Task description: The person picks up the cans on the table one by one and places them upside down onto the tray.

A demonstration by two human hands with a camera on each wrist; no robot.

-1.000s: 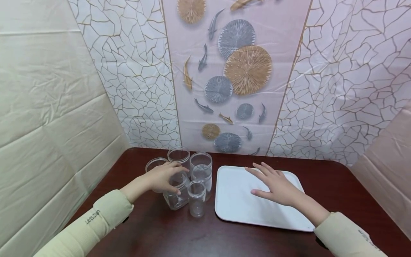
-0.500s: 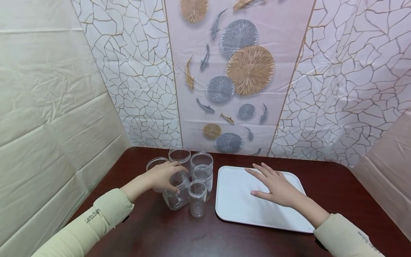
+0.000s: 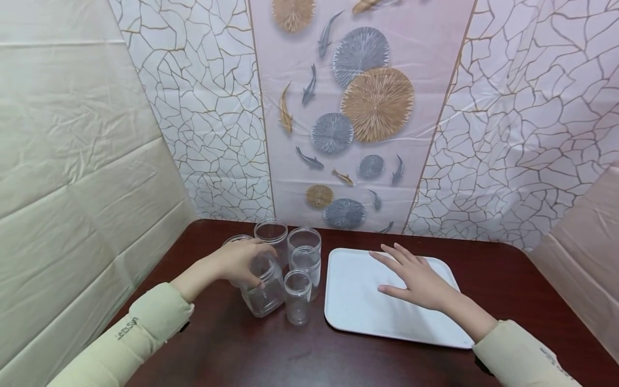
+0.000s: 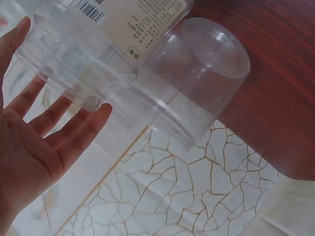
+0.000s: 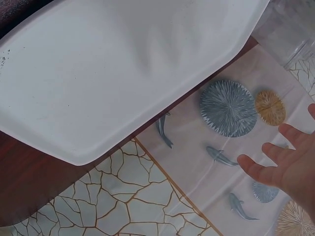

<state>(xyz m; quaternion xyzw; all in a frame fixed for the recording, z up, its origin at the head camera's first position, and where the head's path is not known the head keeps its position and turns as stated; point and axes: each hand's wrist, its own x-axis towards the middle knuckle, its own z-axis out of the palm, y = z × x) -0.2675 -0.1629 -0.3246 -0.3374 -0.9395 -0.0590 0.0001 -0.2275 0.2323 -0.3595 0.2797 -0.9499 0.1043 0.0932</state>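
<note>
A clear square-sided plastic jar stands near the front of a cluster of jars, its wall carrying a barcode label in the left wrist view. My left hand holds this jar near its mouth, thumb on the near side and fingers on the far side. Just to its right is a small slim clear jar. Over a white tray hovers my right hand, fingers spread and touching nothing. In the right wrist view the same hand shows at the right edge.
Behind the held jar stand more clear jars, among them a round one at the back and a taller one beside it. All rest on a dark red-brown table. A patterned cloth wall rises behind the table.
My left hand has shifted slightly left, and the square jar's mouth has moved a little left with it. The right hand stays over the tray.
</note>
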